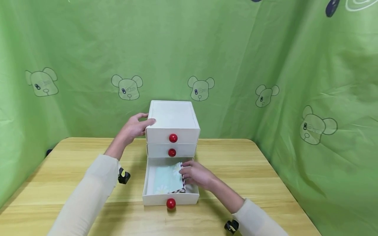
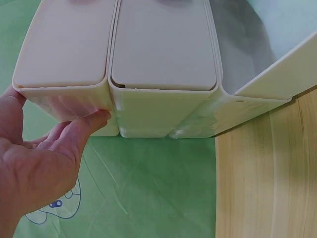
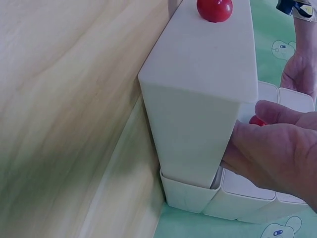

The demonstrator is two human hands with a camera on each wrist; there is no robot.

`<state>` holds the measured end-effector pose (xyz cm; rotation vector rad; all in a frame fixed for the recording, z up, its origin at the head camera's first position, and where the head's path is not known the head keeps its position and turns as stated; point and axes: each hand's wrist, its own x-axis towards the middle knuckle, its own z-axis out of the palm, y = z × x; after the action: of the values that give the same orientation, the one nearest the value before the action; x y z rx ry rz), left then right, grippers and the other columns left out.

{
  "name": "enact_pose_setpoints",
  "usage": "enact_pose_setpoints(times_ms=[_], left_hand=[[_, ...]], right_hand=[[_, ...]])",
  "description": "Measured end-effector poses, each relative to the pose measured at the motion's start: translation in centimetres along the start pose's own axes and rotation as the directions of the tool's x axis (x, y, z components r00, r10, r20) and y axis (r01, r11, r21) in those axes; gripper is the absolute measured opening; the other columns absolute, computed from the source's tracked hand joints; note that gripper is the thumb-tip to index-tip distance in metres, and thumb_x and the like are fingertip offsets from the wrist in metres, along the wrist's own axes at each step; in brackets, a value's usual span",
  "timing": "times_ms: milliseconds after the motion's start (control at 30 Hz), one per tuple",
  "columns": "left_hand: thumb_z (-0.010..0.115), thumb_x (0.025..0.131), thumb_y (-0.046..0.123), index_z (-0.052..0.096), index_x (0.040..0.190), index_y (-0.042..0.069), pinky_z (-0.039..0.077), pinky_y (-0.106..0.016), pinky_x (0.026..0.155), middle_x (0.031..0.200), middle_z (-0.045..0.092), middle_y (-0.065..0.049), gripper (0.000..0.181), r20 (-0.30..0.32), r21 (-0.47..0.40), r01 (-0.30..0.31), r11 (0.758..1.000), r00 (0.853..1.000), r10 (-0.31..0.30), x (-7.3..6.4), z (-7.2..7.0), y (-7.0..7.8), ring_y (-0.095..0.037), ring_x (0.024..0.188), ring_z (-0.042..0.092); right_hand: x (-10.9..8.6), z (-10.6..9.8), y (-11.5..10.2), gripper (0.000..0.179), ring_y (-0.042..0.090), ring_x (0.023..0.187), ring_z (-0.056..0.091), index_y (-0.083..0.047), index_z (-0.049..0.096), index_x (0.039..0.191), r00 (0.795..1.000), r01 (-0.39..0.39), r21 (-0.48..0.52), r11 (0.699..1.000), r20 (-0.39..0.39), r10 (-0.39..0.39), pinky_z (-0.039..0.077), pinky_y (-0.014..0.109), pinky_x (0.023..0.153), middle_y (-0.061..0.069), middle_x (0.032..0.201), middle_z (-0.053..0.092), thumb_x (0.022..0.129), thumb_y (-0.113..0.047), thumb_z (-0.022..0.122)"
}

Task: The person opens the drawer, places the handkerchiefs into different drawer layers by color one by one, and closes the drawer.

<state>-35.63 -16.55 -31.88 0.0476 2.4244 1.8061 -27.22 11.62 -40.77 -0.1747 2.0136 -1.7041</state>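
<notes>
A white three-drawer cabinet with red knobs stands on the table, its bottom drawer pulled out. My left hand holds the cabinet's upper left edge, thumb over the top; in the left wrist view its fingers lie on the side wall. Inside the drawer lies a folded pale-blue cloth with white flowers and a checked border. My right hand reaches over the drawer's right wall, its loosely bent fingers touching the cloth's right border. In the right wrist view the drawer front hides its fingertips.
The upper two drawers, each with a red knob, are closed. A wooden table carries the cabinet. Behind it and to the sides hangs a green curtain with bear-head prints. Black wrist cameras sit at both sleeves.
</notes>
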Motion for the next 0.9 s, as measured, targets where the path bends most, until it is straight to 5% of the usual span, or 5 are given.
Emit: enact_pose_setpoints(times_ms=[900], left_hand=[[0.067, 0.097, 0.042, 0.024, 0.161, 0.012, 0.045, -0.048, 0.115, 0.141, 0.054, -0.019, 0.082, 0.009, -0.007, 0.006, 1.000, 1.000, -0.006, -0.2, 0.0, 0.2, -0.035, 0.128, 0.055]], right_hand=[[-1.2, -0.4, -1.1, 0.078, 0.052, 0.136, 0.042, 0.012, 0.015, 0.155, 0.999, -0.024, -0.043, 0.999, 0.029, 0.025, 0.040, 0.059, 0.115, 0.036, 0.152, 0.036, 0.098, -0.018, 0.059]])
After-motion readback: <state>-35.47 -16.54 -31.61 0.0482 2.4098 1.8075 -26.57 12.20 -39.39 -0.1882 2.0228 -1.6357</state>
